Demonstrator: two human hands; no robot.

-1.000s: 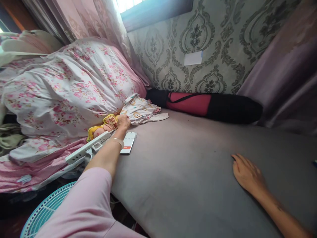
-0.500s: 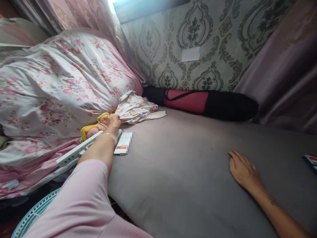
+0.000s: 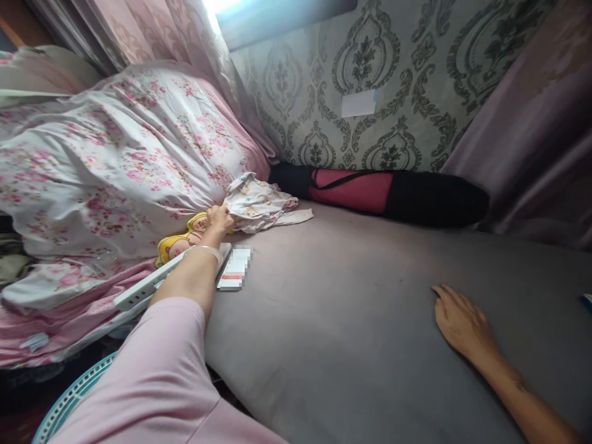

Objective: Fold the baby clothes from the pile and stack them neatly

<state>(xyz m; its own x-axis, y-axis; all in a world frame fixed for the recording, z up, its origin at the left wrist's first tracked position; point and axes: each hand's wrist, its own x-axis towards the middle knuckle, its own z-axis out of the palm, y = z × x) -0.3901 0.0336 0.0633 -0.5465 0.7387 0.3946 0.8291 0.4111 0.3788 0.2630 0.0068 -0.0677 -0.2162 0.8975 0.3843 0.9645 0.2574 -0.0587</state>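
The cloth, white with small prints, lies crumpled on the grey bed, just toward 10 o'clock from the middle of the view, its thin tail pointing to 3 o'clock. The left hand, at its 8 o'clock edge, has its fingers closed on the fabric; a pale bangle circles the wrist, and a pink sleeve covers the upper arm. Taking hours from the cloth, the yellow cushion sits at 8, partly behind that hand, and the phone lies near 7, its screen partly pixelated. Also at 8, the white power strip passes under the forearm, with a round teal grille farther out and lower. Floral bedding heaps up at 9 to 10. The black and red bag stretches toward 3, along the patterned wall, where a white paper shows at 2. Well apart at 4, the right hand rests palm down on the bed, relaxed and holding nothing.
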